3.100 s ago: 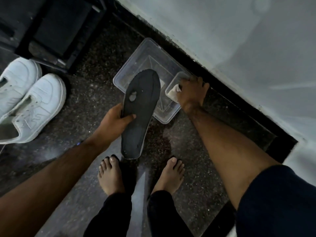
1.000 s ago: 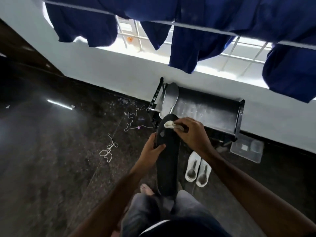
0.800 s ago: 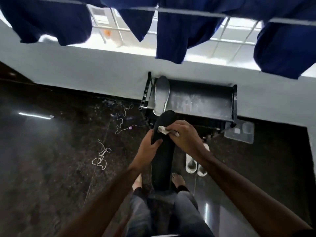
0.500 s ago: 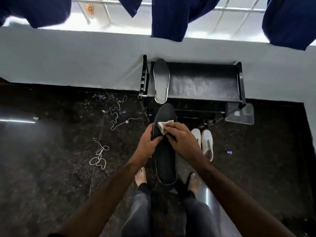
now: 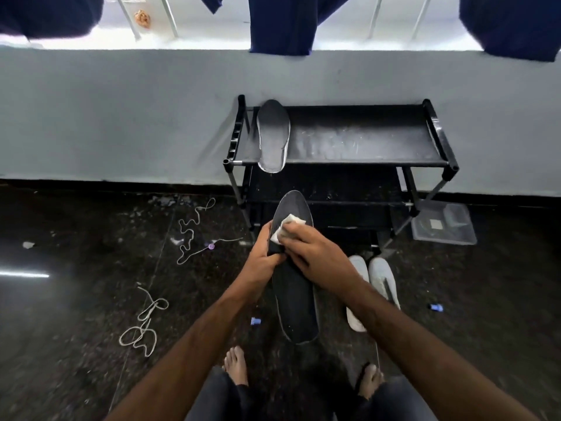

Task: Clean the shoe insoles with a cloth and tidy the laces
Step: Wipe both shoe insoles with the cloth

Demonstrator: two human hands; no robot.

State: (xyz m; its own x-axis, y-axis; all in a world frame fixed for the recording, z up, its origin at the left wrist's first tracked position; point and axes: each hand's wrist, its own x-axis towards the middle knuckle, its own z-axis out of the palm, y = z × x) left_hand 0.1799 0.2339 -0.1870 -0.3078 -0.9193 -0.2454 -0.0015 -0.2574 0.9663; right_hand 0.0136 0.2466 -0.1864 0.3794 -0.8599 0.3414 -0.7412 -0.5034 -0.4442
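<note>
1. A clear plastic container point(image 5: 443, 223) sits on the floor point(image 5: 76, 314) by the right leg of the black shoe rack point(image 5: 358, 141); a smaller clear tub lies inside it, contents too dim to tell.
2. The rack's top shelf carries one grey insole point(image 5: 272, 135), its heel hanging over the front edge.
3. The left hand point(image 5: 263, 262) grips the black insole point(image 5: 295, 302) at its left edge, thumb curled over the face, holding it in the air in front of the rack.
4. The right hand point(image 5: 315, 256) pinches a white cloth point(image 5: 285, 227) and presses it onto the upper part of that insole.
5. Two white shoes point(image 5: 373, 284) stand side by side on the floor, just right of the held insole.
6. Two loose white laces point(image 5: 194, 230) point(image 5: 142, 325) lie tangled on the floor to the left.
7. Compared with half a second ago, the cloth is in nearly the same spot near the toe end, and the view has tipped down slightly, so more of the bare feet shows.
</note>
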